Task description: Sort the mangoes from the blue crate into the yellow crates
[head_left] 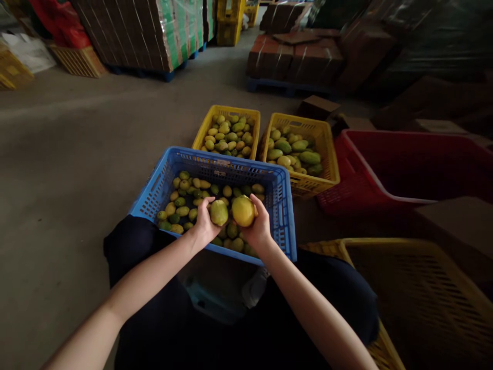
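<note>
Over the blue crate (287, 216), both my hands hold fruit side by side. In my left hand (205, 222) is a greenish-yellow lemon (219, 213), with the thumb along its upper left. My right hand (260, 223) grips a larger, yellower lemon (243, 211), its thumb at the upper right. The two held lemons are close together, with a narrow gap between them. Below lie many green and yellow lemons (182, 211), spread over the crate's bottom. My hands and forearms hide some of them.
Beyond the blue crate stand a yellow crate (206, 128) of smaller fruit and another yellow crate (332, 159) of larger greenish fruit. A red bin (352, 169) is at the right, a yellow crate (346, 252) beside my right knee. Wrapped stacks (127, 31) on pallets stand farther back.
</note>
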Tool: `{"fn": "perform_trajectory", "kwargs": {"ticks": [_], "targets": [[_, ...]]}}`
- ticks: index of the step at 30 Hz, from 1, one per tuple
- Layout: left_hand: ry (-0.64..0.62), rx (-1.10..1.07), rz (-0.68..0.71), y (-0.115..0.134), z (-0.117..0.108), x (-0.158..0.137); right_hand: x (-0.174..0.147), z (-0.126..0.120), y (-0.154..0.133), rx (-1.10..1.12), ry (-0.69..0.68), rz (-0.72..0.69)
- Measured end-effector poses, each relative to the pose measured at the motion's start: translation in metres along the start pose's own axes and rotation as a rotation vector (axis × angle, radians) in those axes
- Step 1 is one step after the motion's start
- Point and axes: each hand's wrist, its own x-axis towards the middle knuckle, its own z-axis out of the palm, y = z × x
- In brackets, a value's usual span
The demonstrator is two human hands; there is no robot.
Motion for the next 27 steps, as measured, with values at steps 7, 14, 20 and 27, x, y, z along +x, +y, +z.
{"fn": "perform_trajectory", "kwargs": {"ticks": [7,14,20,27], "targets": [[0.025,-0.071,0.047,0.001,0.001,0.009,0.01,-0.01,-0.007,0.024,0.282,0.212],[-0.003,-0.079,0.09,0.007,0.002,0.009,0.006,-0.005,-0.002,-0.044,0.245,0.249],[-0.088,-0.059,-0.003,0.008,-0.002,0.011,0.005,0.002,-0.006,-0.011,0.277,0.245],[-0.034,-0.012,0.058,0.01,-0.001,0.006,0.007,-0.005,-0.002,-0.016,0.19,0.285]]}}
